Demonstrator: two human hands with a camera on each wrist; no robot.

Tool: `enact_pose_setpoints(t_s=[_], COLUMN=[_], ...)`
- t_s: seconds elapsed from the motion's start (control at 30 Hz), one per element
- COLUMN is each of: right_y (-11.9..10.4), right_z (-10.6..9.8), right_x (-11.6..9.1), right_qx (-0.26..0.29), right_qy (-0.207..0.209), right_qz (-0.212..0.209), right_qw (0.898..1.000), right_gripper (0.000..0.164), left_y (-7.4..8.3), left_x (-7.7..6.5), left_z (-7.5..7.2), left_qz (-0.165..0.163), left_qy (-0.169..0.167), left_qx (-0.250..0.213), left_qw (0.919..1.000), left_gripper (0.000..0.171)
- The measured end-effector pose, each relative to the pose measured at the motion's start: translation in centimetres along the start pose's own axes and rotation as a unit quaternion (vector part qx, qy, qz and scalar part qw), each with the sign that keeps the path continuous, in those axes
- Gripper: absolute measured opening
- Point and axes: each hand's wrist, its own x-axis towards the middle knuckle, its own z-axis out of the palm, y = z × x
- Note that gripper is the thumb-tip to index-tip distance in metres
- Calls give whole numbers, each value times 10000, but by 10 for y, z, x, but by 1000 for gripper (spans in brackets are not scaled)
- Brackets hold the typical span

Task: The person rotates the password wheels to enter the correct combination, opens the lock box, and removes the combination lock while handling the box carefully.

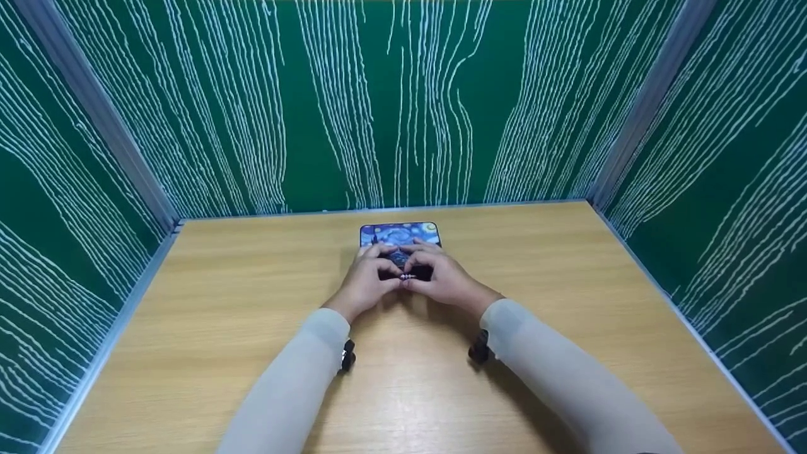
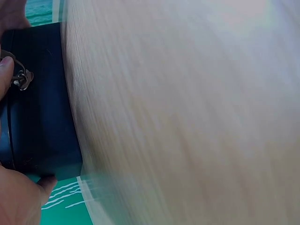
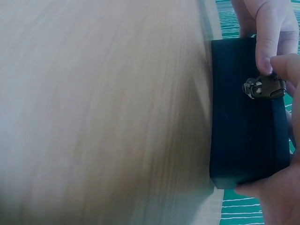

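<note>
A dark box (image 3: 241, 122) stands on the table, its lid (image 1: 398, 235) printed with a swirling blue and yellow night-sky picture. On its front face is a metal clasp (image 3: 267, 87). My left hand (image 1: 369, 277) grips the box's left side, fingers curled over the lid edge. My right hand (image 1: 443, 275) holds the opposite side in the same way. Fingertips of both hands meet at the clasp in the middle of the front. In the left wrist view, one fingertip lies against the clasp (image 2: 22, 78). The hands cover much of the lid.
The wooden table (image 1: 252, 328) extends on all sides of the box. Green panels with wavy white lines (image 1: 403, 107) rise behind it and at both sides, joined by grey posts (image 1: 101, 113). Dark wrist cameras (image 1: 479, 350) hang under the sleeves.
</note>
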Motion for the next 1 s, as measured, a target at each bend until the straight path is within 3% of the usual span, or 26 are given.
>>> enact_pose_setpoints(t_s=[1.0], right_y=[-1], right_z=[0], right_x=[0], right_qx=[0], right_qy=[-86], right_qz=[113], right_qw=[9999], right_gripper=[11], left_y=[-1], left_x=[-1], left_z=[0], left_qz=[-4], left_qy=[3], left_qx=[-46], left_qw=[10000], left_gripper=[6])
